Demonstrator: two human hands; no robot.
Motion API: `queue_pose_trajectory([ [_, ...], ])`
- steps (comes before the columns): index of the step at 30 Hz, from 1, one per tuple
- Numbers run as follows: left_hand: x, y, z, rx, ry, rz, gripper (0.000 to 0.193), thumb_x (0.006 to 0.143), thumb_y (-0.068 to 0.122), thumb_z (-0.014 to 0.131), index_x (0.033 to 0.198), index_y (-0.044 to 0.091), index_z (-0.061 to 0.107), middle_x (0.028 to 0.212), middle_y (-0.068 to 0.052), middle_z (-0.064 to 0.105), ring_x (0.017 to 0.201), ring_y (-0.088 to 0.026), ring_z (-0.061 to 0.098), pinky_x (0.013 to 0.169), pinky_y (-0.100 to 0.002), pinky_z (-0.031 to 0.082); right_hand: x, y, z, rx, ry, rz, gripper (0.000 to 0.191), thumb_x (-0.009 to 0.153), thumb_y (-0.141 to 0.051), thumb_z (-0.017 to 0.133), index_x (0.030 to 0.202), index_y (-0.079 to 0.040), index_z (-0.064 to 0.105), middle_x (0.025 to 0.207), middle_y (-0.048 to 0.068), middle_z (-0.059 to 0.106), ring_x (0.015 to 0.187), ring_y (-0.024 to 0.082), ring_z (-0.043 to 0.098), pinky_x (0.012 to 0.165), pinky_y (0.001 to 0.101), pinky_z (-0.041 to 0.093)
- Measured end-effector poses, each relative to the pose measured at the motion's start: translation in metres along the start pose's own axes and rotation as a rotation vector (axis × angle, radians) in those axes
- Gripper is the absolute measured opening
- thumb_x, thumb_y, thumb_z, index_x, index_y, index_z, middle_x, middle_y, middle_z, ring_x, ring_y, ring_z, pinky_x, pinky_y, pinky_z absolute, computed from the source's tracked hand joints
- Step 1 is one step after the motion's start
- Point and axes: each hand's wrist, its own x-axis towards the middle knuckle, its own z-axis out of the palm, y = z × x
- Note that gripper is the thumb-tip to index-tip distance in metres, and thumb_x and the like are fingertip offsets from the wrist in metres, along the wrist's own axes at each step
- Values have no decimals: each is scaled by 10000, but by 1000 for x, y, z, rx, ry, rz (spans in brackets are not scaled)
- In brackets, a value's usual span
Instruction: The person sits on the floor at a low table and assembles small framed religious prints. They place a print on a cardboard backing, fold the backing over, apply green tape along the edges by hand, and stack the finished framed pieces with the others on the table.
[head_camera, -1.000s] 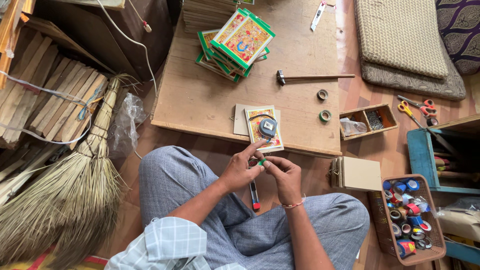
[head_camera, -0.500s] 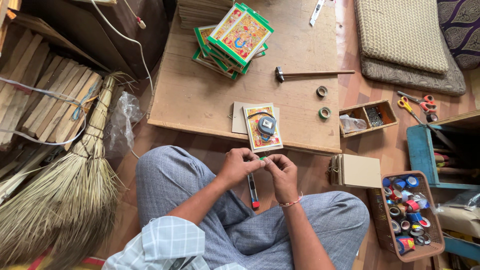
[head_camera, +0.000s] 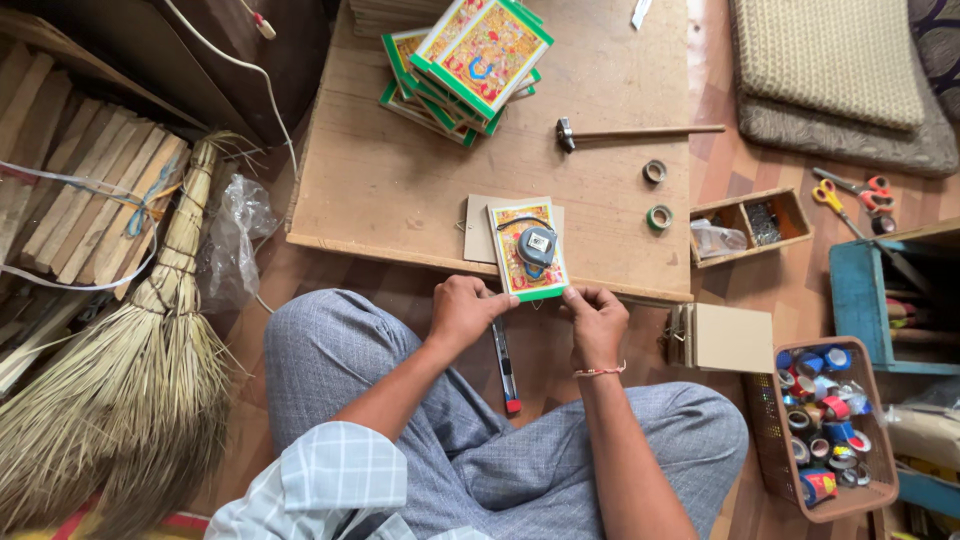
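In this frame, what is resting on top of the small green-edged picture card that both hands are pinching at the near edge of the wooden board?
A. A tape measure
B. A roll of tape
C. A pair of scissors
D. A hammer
A: a grey tape measure sits on the green-edged card, while the left hand and right hand grip the card's near edge; the hammer lies farther up the board.

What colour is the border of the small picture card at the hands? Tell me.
Green, around the card; the head view shows it.

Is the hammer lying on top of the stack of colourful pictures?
No, the hammer lies on the bare wooden board, apart from the stack of green-edged pictures.
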Motion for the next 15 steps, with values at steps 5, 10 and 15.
queue_pose_trajectory([
  [5, 5, 2, 3, -101, -6, -32, 363, 685, 318, 908, 656, 13, 712, 616, -88, 718, 570, -154, 700, 608, -330, 563, 2, -4, -1, 12, 8, -10, 83, 884, -14, 764, 921, 41, 715, 849, 59, 723, 698, 115, 668, 656, 263, 579],
  [10, 9, 4, 7, -248, -54, -84, 285, 707, 247, 871, 844, 30, 748, 734, -40, 758, 619, -113, 706, 602, -309, 580, 5, -5, 2, 33, 20, -24, 85, 875, -7, 770, 912, 48, 717, 842, 66, 727, 696, 118, 677, 658, 262, 584],
  [15, 12, 3, 10, -219, -39, -58, 281, 708, 242, 874, 848, 26, 762, 753, -49, 765, 657, -109, 698, 632, -296, 570, 4, -9, 6, -18, 54, -64, 75, 865, -8, 778, 888, 41, 726, 827, 54, 724, 699, 105, 666, 663, 254, 581],
])
